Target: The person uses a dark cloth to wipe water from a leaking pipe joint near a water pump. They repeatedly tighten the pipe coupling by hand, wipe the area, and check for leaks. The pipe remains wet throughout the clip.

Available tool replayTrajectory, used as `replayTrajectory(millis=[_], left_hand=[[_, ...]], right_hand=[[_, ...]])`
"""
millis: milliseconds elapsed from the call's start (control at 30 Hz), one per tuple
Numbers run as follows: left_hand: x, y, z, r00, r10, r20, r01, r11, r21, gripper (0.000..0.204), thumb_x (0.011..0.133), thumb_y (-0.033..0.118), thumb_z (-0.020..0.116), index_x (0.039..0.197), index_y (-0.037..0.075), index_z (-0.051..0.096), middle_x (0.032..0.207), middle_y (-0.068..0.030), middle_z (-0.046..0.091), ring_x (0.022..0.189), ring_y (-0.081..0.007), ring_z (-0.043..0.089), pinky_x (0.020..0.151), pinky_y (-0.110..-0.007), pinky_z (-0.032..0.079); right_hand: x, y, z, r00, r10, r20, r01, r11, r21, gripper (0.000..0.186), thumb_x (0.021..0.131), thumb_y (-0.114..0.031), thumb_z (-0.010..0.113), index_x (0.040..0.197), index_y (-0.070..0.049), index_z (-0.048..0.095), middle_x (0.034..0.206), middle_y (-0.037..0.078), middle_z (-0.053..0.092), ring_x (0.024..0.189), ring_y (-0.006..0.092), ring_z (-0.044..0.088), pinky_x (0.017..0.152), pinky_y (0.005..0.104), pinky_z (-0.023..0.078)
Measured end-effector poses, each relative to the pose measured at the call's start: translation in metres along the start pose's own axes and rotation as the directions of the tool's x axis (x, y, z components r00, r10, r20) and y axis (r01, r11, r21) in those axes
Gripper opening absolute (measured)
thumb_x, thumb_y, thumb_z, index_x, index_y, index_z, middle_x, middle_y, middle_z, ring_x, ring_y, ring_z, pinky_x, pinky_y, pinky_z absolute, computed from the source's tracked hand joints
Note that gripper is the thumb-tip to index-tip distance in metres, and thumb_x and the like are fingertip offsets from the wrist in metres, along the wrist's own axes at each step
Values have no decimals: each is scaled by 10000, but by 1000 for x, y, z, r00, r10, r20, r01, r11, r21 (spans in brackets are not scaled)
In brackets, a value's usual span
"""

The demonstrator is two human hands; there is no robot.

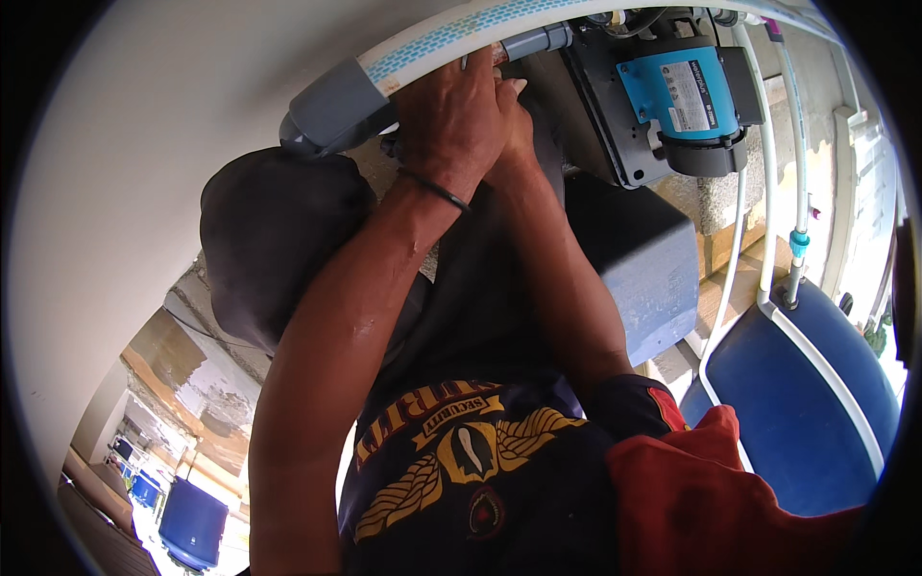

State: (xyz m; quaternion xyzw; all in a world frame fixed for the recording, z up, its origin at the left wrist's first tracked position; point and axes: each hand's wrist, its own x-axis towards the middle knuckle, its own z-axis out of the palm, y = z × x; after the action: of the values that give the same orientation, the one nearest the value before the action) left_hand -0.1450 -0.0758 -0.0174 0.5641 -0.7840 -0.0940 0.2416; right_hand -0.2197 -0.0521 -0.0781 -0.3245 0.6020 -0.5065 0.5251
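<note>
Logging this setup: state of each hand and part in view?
Left hand: fingers partly hidden, grip unclear
Right hand: partly covered by left hand, grip unclear
White pipe: joined to grey elbow
Blue motor: mounted on dark plate; running unclear
Blue container: slim pipe fitted at top

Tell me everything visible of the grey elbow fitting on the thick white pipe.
The grey elbow fitting looks like smooth plastic. Its collar sleeves the end of the blue-patterned white pipe, slanting down to the left; there it bends back toward the left hand, which hides what lies beyond. It sits beside the pale wall, above the dark-clothed knee in the picture; whether it touches either is unclear.
</note>
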Motion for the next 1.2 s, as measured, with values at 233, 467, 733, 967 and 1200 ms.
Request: replayTrajectory(millis=[233,467,733,967,1200], left_hand=[[-77,16,-68,944,26,330,40,980,-193,449,927,281,658,1278,13,579,1179,-143,644,1137,-322,606,1103,-549,334],[-114,-24,-125,897,-3,442,49,994,-93,407,909,282,680,1223,34,604,1095,-128,665,1115,-308,623,1108,-540,346],[-111,-15,-101,777,-107,621,264,950,-167,341,928,271,643,1180,41,629,1087,-165,692,1069,-355,636,1083,-563,355],[-99,-19,-42,610,-331,719,336,931,143,286,940,280,619,1113,56,665,971,-174,716,987,-363,669,979,-543,443],[-118,-89,30,459,-17,888,349,923,-162,348,908,307,670,1141,48,678,939,-174,724,954,-322,699,900,-454,510]], right_hand=[[-53,6,-62,847,-284,449,519,258,-815,596,890,-465,662,1387,-159,544,1437,132,515,1354,388,433,1052,576,398],[-73,-50,-73,899,-69,432,405,504,-763,758,888,-563,627,1444,-67,489,1442,205,504,1356,442,436,1074,640,350],[-37,-76,-84,676,-156,721,-163,921,353,422,854,-316,760,1048,54,703,1250,221,649,1227,401,591,1020,435,490],[-79,-81,-73,964,-216,155,264,695,-668,301,727,-122,846,984,-12,733,1237,156,675,1193,330,632,941,418,539],[-54,-109,-50,859,-279,429,467,87,-880,522,731,-212,832,1195,-26,682,1199,174,687,1093,369,672,926,431,532]])
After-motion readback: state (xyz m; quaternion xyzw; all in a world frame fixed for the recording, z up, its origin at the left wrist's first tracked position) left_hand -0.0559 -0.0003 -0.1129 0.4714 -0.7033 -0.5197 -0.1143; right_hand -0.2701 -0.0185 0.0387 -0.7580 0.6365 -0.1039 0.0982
